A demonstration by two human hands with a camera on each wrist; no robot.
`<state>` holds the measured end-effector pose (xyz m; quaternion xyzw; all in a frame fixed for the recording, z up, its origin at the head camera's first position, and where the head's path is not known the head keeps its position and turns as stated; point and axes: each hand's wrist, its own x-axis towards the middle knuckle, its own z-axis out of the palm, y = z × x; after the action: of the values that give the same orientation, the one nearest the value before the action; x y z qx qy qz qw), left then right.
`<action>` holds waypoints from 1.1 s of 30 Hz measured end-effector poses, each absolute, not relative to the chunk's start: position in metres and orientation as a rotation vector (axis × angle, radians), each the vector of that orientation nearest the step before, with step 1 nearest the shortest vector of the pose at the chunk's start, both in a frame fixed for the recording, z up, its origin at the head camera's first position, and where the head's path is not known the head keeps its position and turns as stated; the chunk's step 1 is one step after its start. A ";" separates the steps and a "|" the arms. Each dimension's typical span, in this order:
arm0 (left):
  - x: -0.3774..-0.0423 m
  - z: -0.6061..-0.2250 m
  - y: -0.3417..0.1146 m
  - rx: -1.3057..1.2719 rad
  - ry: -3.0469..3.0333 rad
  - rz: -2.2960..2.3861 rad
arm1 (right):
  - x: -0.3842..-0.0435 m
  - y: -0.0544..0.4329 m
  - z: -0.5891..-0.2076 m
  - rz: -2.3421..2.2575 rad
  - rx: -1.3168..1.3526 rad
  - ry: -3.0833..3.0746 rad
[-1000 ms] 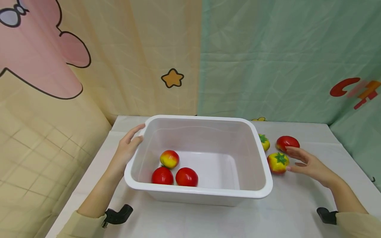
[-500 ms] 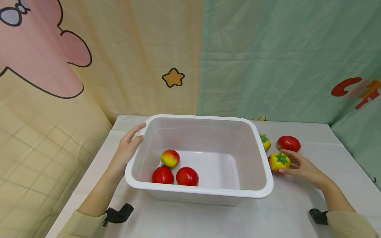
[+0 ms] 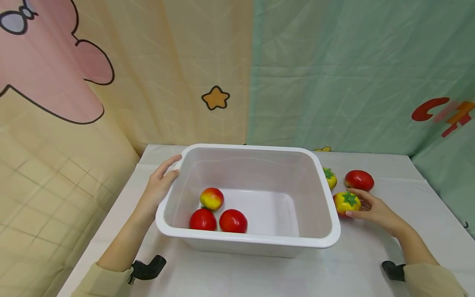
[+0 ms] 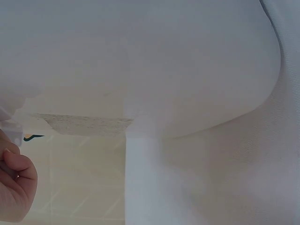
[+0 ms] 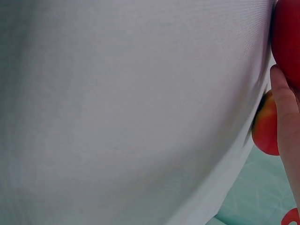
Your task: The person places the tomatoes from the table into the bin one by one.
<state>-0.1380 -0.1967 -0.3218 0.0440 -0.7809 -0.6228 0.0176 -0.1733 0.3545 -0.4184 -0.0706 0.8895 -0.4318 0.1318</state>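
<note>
A white plastic tub (image 3: 259, 237) stands mid-table, and my left hand (image 3: 159, 183) grips its left rim. The same hand (image 4: 16, 187) appears at the left edge of the left wrist view, fingers curled at the tub. On the right, my right hand (image 3: 378, 214) has thumb and fingers around a yellow-and-red tomato (image 3: 345, 203) with a green leafy top, right beside the tub wall. In the right wrist view a finger (image 5: 286, 101) lies along a red tomato surface (image 5: 288, 40). Behind it sits a red, oval fruit (image 3: 359, 180).
Another yellow tomato (image 3: 329, 178) is partly hidden by the tub's right rim. Inside the tub lie two red tomatoes (image 3: 233, 221) and a red-and-yellow fruit (image 3: 212, 199), toward the left. Printed curtains (image 3: 334, 82) hang behind the white-covered table (image 3: 245, 276).
My right hand has moved left and closed its fingers and thumb around the yellow-and-red tomato. My left hand and the tub stay where they were.
</note>
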 end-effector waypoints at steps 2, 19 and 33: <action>-0.138 -0.322 -0.197 0.139 -2.432 -1.933 | -0.174 0.354 -0.418 -1.255 -0.197 2.580; -0.138 -0.321 -0.197 0.146 -2.428 -1.947 | -0.180 0.360 -0.400 -1.210 -0.248 2.626; -0.137 -0.320 -0.197 0.141 -2.414 -1.981 | -0.188 0.360 -0.365 -1.169 -0.310 2.661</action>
<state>-0.1373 -0.1968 -0.3202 0.0452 -0.7723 -0.6336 0.0078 -0.1878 0.3603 -0.3648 -0.1053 0.9050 -0.3976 0.1091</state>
